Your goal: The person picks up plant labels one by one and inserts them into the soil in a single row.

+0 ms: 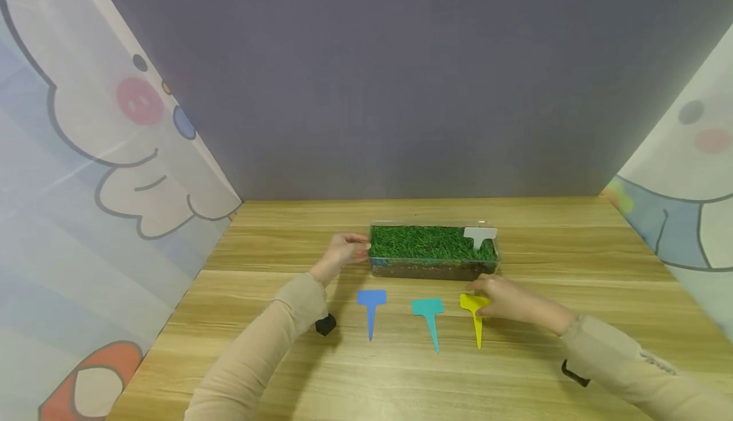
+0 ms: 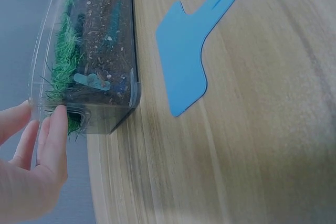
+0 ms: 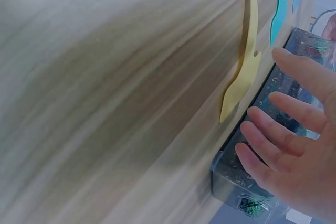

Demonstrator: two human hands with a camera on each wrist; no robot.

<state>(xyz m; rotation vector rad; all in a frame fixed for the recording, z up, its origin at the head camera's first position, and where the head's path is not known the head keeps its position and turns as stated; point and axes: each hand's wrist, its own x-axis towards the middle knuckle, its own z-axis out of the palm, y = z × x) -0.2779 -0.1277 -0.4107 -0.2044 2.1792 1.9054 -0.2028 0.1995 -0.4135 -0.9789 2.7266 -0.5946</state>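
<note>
Right hand (image 1: 504,300) over the yellow T-shaped marker (image 1: 472,303), which lies flat on the table with its point toward the person. The fingers are spread apart and grip nothing; whether any fingertip touches the marker cannot be told. Left hand (image 1: 343,250) at the left end of the clear box (image 1: 435,269), its nearly straight fingertips against the end wall, thumb and fingers apart. The box holds green grass (image 1: 420,241) above dark soil; a white T-shaped marker (image 1: 480,236) stands in the grass near the right end. A teal marker (image 1: 428,308) lies left of the yellow one, and a blue marker (image 1: 371,297) farther left, all three on the near side of the box. The wood-grained table (image 1: 275,357) meets a plain grey panel (image 1: 366,90) behind; cartoon-printed sheets (image 1: 34,230) flank both sides. Both sleeves (image 1: 252,351) are beige.
</note>
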